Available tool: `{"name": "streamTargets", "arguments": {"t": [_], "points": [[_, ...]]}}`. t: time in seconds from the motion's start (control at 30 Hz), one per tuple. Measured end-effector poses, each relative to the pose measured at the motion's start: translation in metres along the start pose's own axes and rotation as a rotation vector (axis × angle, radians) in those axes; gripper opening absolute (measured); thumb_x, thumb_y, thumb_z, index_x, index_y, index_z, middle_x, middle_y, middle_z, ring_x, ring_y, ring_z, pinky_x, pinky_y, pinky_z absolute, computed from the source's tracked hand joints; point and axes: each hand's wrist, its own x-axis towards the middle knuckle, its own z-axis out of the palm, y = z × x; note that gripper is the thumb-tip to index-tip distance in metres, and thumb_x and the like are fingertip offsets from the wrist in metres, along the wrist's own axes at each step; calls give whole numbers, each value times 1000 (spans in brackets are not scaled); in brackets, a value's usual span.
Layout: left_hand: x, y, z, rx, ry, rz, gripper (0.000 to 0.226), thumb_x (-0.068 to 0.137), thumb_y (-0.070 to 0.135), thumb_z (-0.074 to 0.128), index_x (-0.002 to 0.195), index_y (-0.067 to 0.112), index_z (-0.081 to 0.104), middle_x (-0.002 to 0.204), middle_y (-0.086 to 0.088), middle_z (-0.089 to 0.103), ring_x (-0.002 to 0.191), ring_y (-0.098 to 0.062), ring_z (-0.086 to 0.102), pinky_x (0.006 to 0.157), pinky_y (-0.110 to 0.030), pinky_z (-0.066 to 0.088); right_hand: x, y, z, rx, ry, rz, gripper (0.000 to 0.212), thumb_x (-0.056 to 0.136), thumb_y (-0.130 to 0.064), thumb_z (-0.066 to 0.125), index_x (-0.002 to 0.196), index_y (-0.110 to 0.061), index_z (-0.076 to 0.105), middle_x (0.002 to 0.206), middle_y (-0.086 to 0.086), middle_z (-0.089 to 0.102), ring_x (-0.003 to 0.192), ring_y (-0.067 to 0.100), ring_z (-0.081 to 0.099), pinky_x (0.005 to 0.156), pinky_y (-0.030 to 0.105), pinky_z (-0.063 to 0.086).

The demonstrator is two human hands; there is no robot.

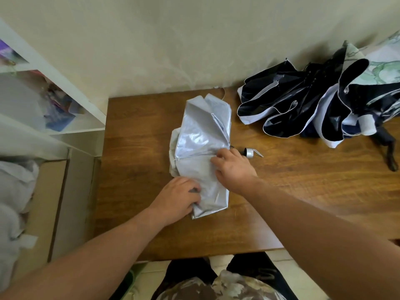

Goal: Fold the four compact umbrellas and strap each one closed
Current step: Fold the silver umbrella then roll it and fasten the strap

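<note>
A silver compact umbrella (201, 135) lies flattened on the wooden table (138, 174), its panels partly laid in folds. Its silver cap (249, 152) sticks out to the right. My left hand (179, 195) presses down on the near left edge of the fabric, fingers curled over it. My right hand (233, 167) pinches a fold of the fabric near the umbrella's middle, by the cap. A heap of loose, unfolded umbrellas (303, 105), black inside with white edges, lies at the table's back right; a dark handle with strap (387, 144) sticks out of it.
A wall runs along the table's far edge. White shelves (65, 109) with plastic-wrapped items stand to the left. A cardboard box (56, 204) sits below them beside the table. My lap is at the bottom of the view.
</note>
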Motion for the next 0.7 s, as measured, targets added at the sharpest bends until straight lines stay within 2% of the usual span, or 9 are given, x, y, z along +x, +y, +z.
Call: {"name": "streamTargets", "arguments": {"t": [0.13,0.23,0.3,0.37,0.4,0.5,0.6,0.67,0.7], "points": [[-2,-4,4,68,-109,-17,19,90,33,72,109,34,78,135,10,65,132,-20,54,114,-42,40,17,12,5,-88,-121,-6,33,99,-27,54,131,-24,61,143,2,44,132,31,39,102,49,43],[3,-7,-6,66,-156,-90,28,97,34,56,120,37,71,135,17,64,134,-13,49,117,-39,28,18,14,4,-85,-164,-41,44,96,-42,58,138,-29,57,145,2,40,133,29,36,105,50,42],[19,-5,-15,26,-62,-141,26,100,34,51,119,36,69,123,15,66,124,-14,51,112,-37,31,17,13,5,-94,-169,-29,51,94,-52,60,140,-30,55,144,3,40,134,29,35,105,50,42],[42,0,-16,-21,93,-169,26,102,33,53,124,32,66,128,10,62,123,-17,51,108,-36,38,15,12,9,-110,-156,-30,55,93,-56,62,141,-30,53,143,3,40,131,29,36,104,50,43],[53,2,-14,-31,116,-185,29,102,35,54,130,29,63,135,8,58,127,-18,49,109,-37,39,14,12,10,-113,-147,-39,57,92,-56,63,141,-30,53,143,3,41,130,29,36,104,50,43],[68,4,1,71,-55,-259,70,94,60,62,152,28,41,156,4,34,143,-21,33,117,-41,32,8,15,13,-147,-160,-63,69,84,-63,69,144,-32,49,141,1,42,129,28,36,106,50,41],[58,-4,20,185,-196,-256,114,79,84,61,165,30,9,171,1,-1,157,-28,4,127,-50,12,-3,22,18,-216,-190,-54,90,76,-76,69,151,-37,38,144,-1,36,133,27,33,111,50,34],[47,-9,30,181,-253,-254,127,74,93,54,165,35,-13,171,2,-29,159,-29,-22,128,-54,-8,-11,29,23,-219,-208,-19,105,71,-82,67,157,-38,26,150,-2,28,139,29,27,114,54,32],[40,-12,33,161,-274,-272,129,73,95,52,163,37,-20,168,3,-37,157,-29,-28,127,-54,-14,-16,32,25,-206,-218,2,111,70,-84,66,159,-38,20,153,-3,23,143,30,24,115,57,30]]}}
